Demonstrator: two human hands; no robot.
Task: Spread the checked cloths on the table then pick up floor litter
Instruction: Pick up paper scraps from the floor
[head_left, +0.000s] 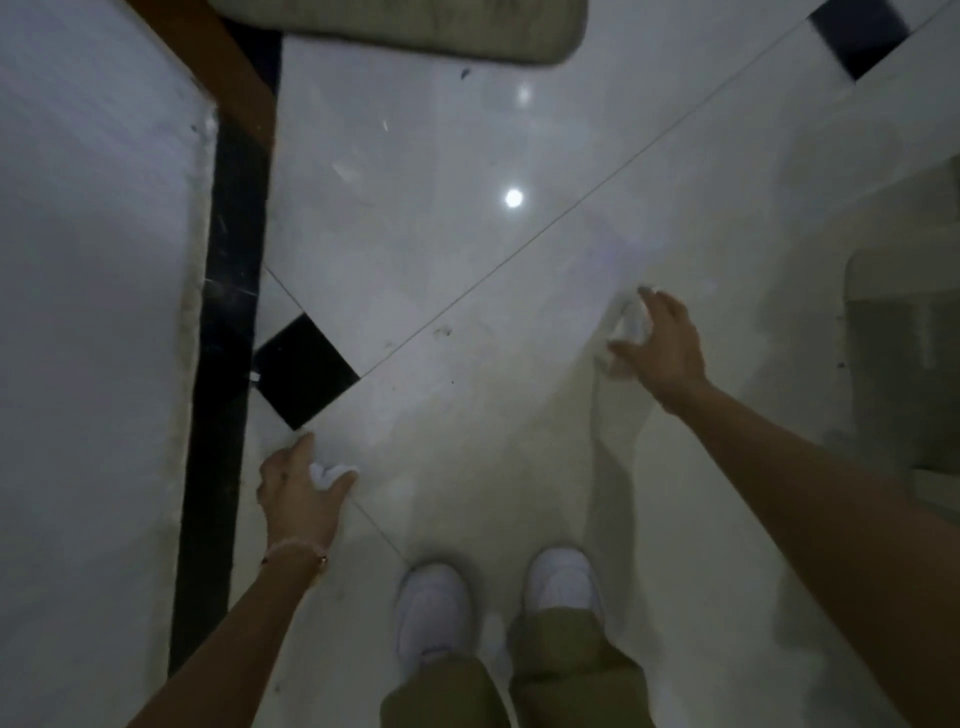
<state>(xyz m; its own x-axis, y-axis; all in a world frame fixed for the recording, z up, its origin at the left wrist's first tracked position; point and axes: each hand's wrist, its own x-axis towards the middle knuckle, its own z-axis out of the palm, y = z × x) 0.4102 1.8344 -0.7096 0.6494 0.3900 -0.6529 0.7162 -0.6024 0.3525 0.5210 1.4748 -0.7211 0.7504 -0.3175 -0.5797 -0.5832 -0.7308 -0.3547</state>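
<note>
both hands low over floor (467, 234); left grip (304, 486) pinches white scrap (327, 474), right grip (657, 340) curls round crumpled paper (631, 325), w/ 1 dark speck (465, 74) far ahead.

Glossy white floor tiles (467, 208) with a black diamond inset (304, 371), a black border strip (228, 312) on the left, white shoes (434, 608) near, olive trousers (571, 670), white crumpled litter (631, 325) right.

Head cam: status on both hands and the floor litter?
Left hand closed on white scrap. Right hand holds white crumpled litter. Small dark specks left on floor tile. Nothing blocking.
</note>
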